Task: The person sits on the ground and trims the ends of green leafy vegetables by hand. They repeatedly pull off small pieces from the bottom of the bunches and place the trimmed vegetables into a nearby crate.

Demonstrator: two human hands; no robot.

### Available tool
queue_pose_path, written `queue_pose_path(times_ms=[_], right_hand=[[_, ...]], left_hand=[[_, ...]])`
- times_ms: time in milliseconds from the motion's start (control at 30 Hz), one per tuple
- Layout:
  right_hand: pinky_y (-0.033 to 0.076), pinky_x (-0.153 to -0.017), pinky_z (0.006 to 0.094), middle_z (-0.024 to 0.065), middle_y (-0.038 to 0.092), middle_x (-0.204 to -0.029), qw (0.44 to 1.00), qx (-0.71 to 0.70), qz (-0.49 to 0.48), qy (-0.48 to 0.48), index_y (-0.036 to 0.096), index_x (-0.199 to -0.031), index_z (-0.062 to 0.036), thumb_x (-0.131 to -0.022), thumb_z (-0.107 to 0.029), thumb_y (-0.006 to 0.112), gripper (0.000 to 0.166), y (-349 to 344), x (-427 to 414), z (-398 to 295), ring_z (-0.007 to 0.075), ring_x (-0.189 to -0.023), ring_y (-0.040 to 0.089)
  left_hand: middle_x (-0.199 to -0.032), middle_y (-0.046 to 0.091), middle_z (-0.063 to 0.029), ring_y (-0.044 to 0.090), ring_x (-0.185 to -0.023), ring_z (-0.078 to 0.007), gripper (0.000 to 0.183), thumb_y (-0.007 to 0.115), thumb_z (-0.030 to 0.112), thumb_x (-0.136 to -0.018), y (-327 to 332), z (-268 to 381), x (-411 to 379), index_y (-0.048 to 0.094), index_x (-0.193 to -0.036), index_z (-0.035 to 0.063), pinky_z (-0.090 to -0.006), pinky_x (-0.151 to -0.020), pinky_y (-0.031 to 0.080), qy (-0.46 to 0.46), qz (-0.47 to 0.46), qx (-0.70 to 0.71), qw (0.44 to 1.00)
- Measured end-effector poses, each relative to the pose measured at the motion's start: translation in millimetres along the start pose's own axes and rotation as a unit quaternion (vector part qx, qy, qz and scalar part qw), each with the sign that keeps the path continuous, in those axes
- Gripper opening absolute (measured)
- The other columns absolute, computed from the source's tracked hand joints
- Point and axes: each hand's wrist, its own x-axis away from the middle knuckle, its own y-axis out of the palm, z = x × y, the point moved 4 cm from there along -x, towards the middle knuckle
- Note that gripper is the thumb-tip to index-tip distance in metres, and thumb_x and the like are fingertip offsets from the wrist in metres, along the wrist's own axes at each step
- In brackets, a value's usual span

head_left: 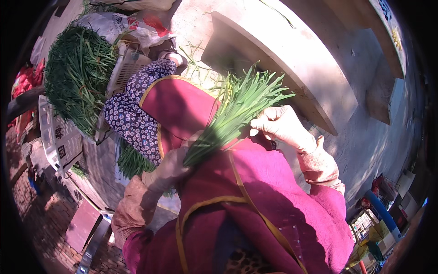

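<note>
My left hand (pixel 174 162), gloved, is closed around the lower end of a bunch of long green leafy stalks, likely Chinese chives (pixel 236 113), held over my lap. The leaf tips fan out towards the upper right. Beside the bunch, my right hand (pixel 268 125), also gloved, has its thumb and fingertips close together at the right edge of the leaves; whether they pinch a leaf cannot be told. A red apron with yellow trim (pixel 178 99) covers my lap. A large heap of similar greens (pixel 80 77) fills a white plastic basket (pixel 125 68) at the upper left.
More greens (pixel 133 161) lie low beside my left knee. An empty-looking white crate (pixel 65 144) stands at the left. Pale stone slabs (pixel 291 58) rise beyond my lap, with loose leaves (pixel 195 58) on the ground near my foot. A plastic sack (pixel 113 25) lies behind the basket.
</note>
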Motion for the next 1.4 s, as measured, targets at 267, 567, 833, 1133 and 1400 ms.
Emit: queue_pose_path(times_ms=[267, 567, 833, 1133, 1400], right_hand=[[0.049, -0.065, 0.0205, 0.0048, 0.072, -0.082, 0.978, -0.037, 0.151, -0.141, 0.070, -0.100, -0.0020, -0.087, -0.012, 0.073, 0.017, -13, -4, -34, 0.0046, -0.067, 0.059], [0.048, -0.061, 0.0256, 0.0005, 0.064, -0.064, 0.977, 0.169, 0.082, -0.104, 0.075, -0.097, -0.0060, -0.080, -0.036, 0.080, 0.036, 12, -57, -44, 0.0052, -0.063, 0.057], [0.038, -0.049, 0.0238, -0.0008, 0.058, -0.059, 0.962, 0.056, 0.158, -0.214, 0.059, -0.065, -0.0043, -0.085, -0.013, 0.076, 0.027, -28, -67, -27, 0.0054, -0.051, 0.047], [0.052, -0.081, 0.0272, 0.0150, 0.066, -0.117, 0.952, -0.084, -0.253, -0.153, 0.058, -0.130, 0.0022, -0.081, 0.000, 0.074, 0.052, 23, 6, -59, 0.0156, -0.090, 0.066], [0.027, -0.113, 0.0462, 0.0108, 0.048, -0.140, 0.734, -0.591, -0.301, -0.148, 0.044, -0.139, -0.0043, -0.086, -0.050, 0.068, 0.074, 80, -89, -64, 0.0294, -0.133, 0.040]], left_hand=[[-0.136, 0.054, -0.0158, 0.052, -0.125, -0.0203, 0.047, 0.058, 0.008, -0.085, 4, 0, 3, 0.055, -0.132, 0.0018, -0.0304, -0.101, 0.041, 0.050, -0.010, 0.120, 0.991], [-0.150, 0.042, -0.0123, 0.060, -0.117, -0.0257, 0.042, 0.060, 0.021, -0.088, 9, -12, -5, 0.061, -0.129, 0.0140, -0.0342, -0.096, 0.048, 0.064, -0.019, -0.112, 0.991], [-0.143, 0.046, -0.0088, 0.040, -0.132, -0.0122, 0.072, 0.064, 0.011, -0.089, 15, -35, -1, 0.027, -0.150, 0.0023, -0.0263, -0.109, 0.034, 0.080, -0.062, 0.349, 0.932], [-0.123, 0.059, -0.0247, 0.066, -0.097, -0.0361, 0.090, 0.066, 0.015, -0.082, -144, 161, -35, 0.012, -0.154, 0.0063, -0.0414, -0.080, 0.055, 0.246, 0.243, -0.372, 0.861], [-0.115, 0.061, -0.0289, 0.069, -0.068, -0.0337, 0.071, 0.051, 0.016, -0.089, -81, 118, -186, 0.022, -0.152, 0.0001, -0.0469, -0.050, 0.053, 0.125, 0.290, -0.559, 0.767]])
